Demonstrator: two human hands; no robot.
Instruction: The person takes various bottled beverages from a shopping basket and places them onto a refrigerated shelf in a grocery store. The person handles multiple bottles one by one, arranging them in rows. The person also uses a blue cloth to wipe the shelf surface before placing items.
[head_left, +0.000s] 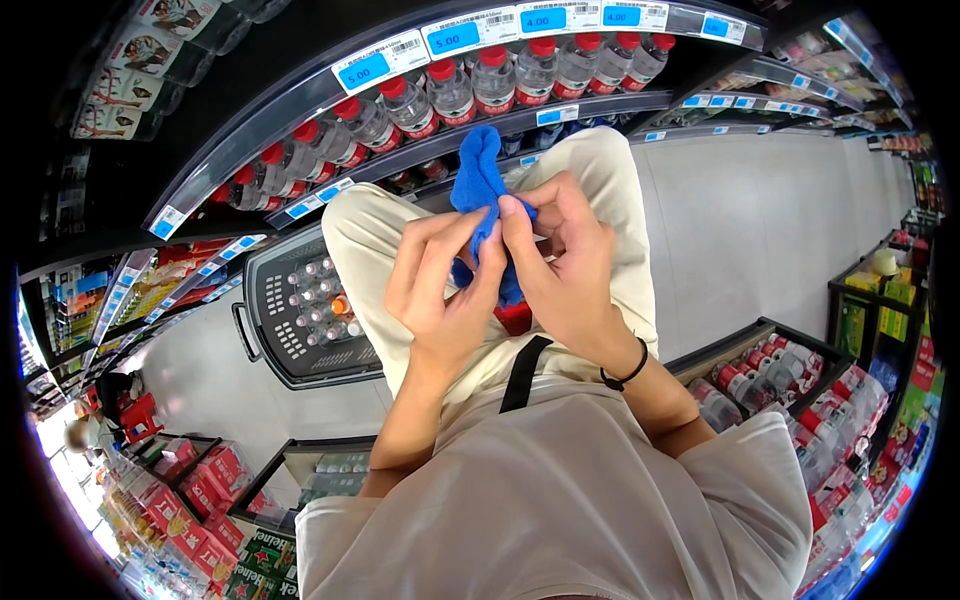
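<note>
Between my knees, both hands pinch a folded blue cloth. My left hand grips its near left side between thumb and fingers. On the other side my right hand holds it with thumb and forefinger, and the two thumbs almost meet. Part of the cloth hangs below the fingers, and my hands hide its middle. Just beyond it, a row of clear plastic bottles with red caps stands on a shelf. A black band circles my right wrist.
A dark grey plastic shopping basket with several bottles stands on the floor by my left leg. Price tags line the shelf edge. Behind me are bins of bottle packs and stacked drink cartons. Another person is far left.
</note>
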